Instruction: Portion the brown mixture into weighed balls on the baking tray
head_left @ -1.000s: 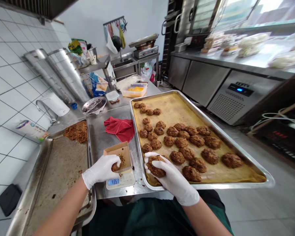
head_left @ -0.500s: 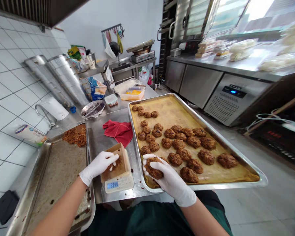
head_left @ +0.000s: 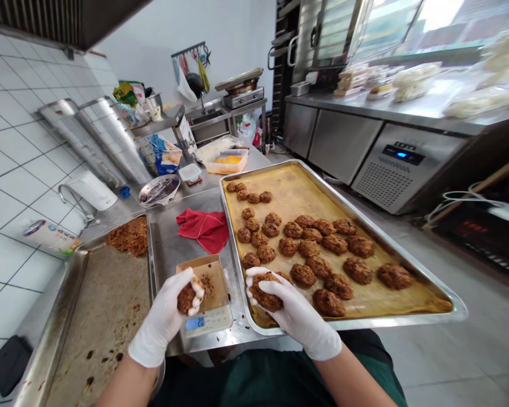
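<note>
My left hand (head_left: pixel 163 314), in a white glove, is closed around a brown ball of crumbly filling (head_left: pixel 186 298). It is just left of a small brown paper box (head_left: pixel 217 277), which has crumbs in it and sits on a kitchen scale (head_left: pixel 215 321) reading about 20. A larger brown ball (head_left: pixel 266 294) rests in my gloved right hand (head_left: pixel 297 308), fingers curled around it, over the near left edge of a lined baking tray (head_left: pixel 297 183). Rows of similar balls (head_left: pixel 309 249), small to large, lie on that tray.
To the left, a second metal tray (head_left: pixel 95 294) has a heap of loose brown filling (head_left: pixel 129 236) at its far end. A red cloth (head_left: pixel 203 229) lies behind the scale. Farther back are a plastic-covered bowl (head_left: pixel 159 189) and a tub with yellow contents (head_left: pixel 228 161).
My left hand has lifted a brown ball out of the paper box and moved toward me. The scale reading fell from about 394 to 20. My right hand stays nearly still.
</note>
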The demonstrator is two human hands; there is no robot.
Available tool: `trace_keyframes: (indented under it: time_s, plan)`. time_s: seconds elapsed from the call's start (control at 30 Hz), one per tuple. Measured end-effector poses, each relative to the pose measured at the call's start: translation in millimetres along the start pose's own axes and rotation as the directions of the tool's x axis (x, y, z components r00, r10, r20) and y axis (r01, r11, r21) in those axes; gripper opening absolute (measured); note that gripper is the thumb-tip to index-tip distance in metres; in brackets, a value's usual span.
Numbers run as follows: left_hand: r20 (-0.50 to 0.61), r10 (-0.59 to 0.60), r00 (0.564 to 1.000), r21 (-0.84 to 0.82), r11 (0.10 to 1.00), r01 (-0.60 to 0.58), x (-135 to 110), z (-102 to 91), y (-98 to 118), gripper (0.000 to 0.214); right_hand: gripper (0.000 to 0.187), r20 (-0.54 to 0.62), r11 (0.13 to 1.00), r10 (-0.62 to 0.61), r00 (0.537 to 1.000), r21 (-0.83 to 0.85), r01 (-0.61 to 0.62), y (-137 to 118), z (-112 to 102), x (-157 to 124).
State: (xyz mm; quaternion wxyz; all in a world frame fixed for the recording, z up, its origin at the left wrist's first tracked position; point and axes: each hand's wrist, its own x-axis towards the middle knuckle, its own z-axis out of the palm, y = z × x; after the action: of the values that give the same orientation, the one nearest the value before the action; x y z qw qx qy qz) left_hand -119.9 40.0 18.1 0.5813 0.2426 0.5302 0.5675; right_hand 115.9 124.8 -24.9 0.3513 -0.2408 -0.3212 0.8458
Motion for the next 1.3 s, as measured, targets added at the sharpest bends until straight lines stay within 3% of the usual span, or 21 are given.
trace_keyframes:
  time_s: [0.07, 0.13, 0.23, 0.33, 0.4, 0.53, 0.6, 0.73, 0.87, 1.0, 1.17, 1.3]
  plan:
    - [-0.071, -0.001, 0.998, -0.080, 0.997, -0.005, -1.1, 6.0, -7.0, 0.046, 0.023, -0.003, 1.000, 0.004, 1.000, -0.003, -0.004, 0.2, -0.3, 0.0]
    - [-0.102, -0.002, 0.995, -0.122, 0.992, -0.011, -2.5, 11.6, -8.1, 0.046, 0.023, -0.003, 1.000, 0.004, 1.000, -0.007, -0.004, -0.4, 0.1, -0.6]
    - [0.010, -0.028, 1.000, -0.160, 0.987, 0.029, -6.7, 17.5, -3.9, 0.027, 0.023, 0.004, 1.000, -0.001, 1.000, -0.010, 0.001, -2.9, 1.9, -2.7]
    - [0.070, -0.005, 0.998, -0.084, 0.996, 0.011, -10.4, 17.5, -8.0, 0.040, 0.023, 0.013, 1.000, -0.009, 1.000, -0.018, 0.009, -5.7, 3.5, -5.2]
    - [-0.044, 0.076, 0.996, 0.006, 0.997, -0.076, -10.5, 14.2, -17.9, 0.039, 0.023, 0.014, 1.000, -0.013, 1.000, -0.018, 0.013, -6.9, 3.9, -6.3]
    - [-0.264, 0.249, 0.932, 0.131, 0.966, -0.221, -8.7, 10.8, -35.1, 0.048, 0.022, 0.022, 1.000, -0.007, 1.000, 0.007, 0.007, -7.3, 3.3, -6.5]
    - [-0.238, 0.231, 0.943, 0.112, 0.971, -0.209, -9.6, 16.2, -36.0, 0.057, 0.021, 0.028, 1.000, -0.006, 1.000, 0.022, 0.006, -6.9, 2.9, -6.4]
    - [-0.087, 0.068, 0.994, 0.009, 0.998, -0.067, -12.5, 35.2, -31.7, 0.031, 0.020, 0.029, 0.998, -0.029, 0.999, 0.053, 0.027, -6.3, 2.5, -6.9]
    - [-0.100, 0.013, 0.995, 0.011, 1.000, -0.012, -7.3, 48.5, -26.7, 0.032, 0.019, 0.028, 0.996, -0.036, 0.999, 0.079, 0.034, -6.5, 2.4, -7.3]
    - [-0.013, 0.029, 1.000, -0.024, 0.999, -0.029, 13.4, 64.5, -16.7, 0.028, 0.020, 0.022, 0.993, -0.045, 0.999, 0.109, 0.043, -7.6, 1.7, -8.9]
    - [-0.047, 0.134, 0.990, 0.123, 0.984, -0.127, 70.7, 100.5, -6.6, 0.045, 0.023, -0.025, 0.984, -0.060, 0.998, 0.166, 0.063, -10.1, 0.2, -14.1]
    - [0.007, 0.220, 0.976, 0.251, 0.944, -0.214, 118.2, 122.0, 28.8, 0.039, 0.030, -0.055, 0.975, -0.066, 0.996, 0.211, 0.077, -12.7, 0.9, -14.7]
